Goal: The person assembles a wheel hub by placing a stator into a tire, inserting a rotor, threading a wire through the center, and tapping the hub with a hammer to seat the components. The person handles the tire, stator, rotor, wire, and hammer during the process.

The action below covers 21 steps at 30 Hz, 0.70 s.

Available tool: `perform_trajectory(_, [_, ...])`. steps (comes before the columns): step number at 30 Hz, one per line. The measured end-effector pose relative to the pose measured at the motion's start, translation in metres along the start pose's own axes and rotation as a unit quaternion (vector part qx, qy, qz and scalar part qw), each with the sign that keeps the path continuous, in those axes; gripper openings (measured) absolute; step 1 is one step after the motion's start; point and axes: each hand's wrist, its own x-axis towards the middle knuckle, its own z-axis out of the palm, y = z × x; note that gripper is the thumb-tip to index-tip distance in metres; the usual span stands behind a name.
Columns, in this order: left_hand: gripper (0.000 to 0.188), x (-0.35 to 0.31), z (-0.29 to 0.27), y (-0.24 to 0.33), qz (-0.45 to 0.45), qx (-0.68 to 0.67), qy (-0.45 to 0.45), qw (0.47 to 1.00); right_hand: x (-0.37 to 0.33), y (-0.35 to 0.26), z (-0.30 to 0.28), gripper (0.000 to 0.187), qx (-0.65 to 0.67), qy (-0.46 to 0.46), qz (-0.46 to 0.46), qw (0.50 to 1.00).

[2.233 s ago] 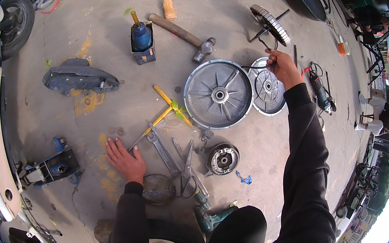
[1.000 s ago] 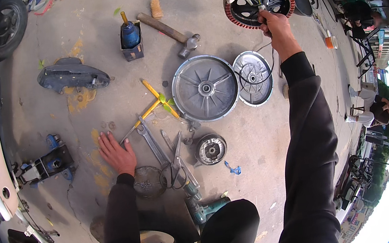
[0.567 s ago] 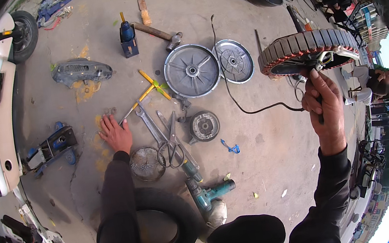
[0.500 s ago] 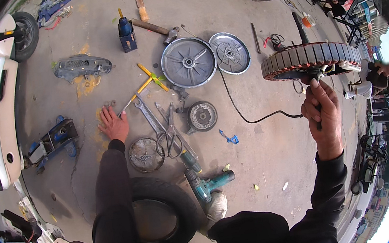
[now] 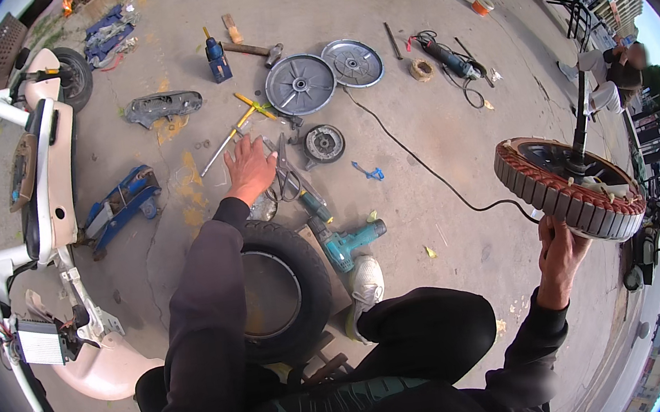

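Atop the grasping right hand (image 5: 562, 255), a stator (image 5: 564, 198) tilts (left hand (image 5: 251, 171) spread loose).

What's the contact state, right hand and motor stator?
Touching. The head view shows the right hand against the lower side of the motor stator, holding it up.

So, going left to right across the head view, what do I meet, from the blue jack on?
Blue jack → left hand, fingers spread → round metal brake part → blue scrap → dark metal bar → corded power tool → wound stator held up in the right hand.
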Motion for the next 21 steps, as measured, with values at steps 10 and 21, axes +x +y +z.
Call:
perform_trajectory(10, [0.061,-0.131,-0.138,0.119,0.286,-0.440,0.045,0.850,-0.001,-0.167,0.057,0.017,-0.141,-0.180,-0.089,0.969])
perform_trajectory(21, [0.077,-0.241,-0.305,0.098,0.247,-0.505,0.027,0.827,-0.109,-0.082,0.124,0.045,-0.175,-0.243,-0.372,0.879])
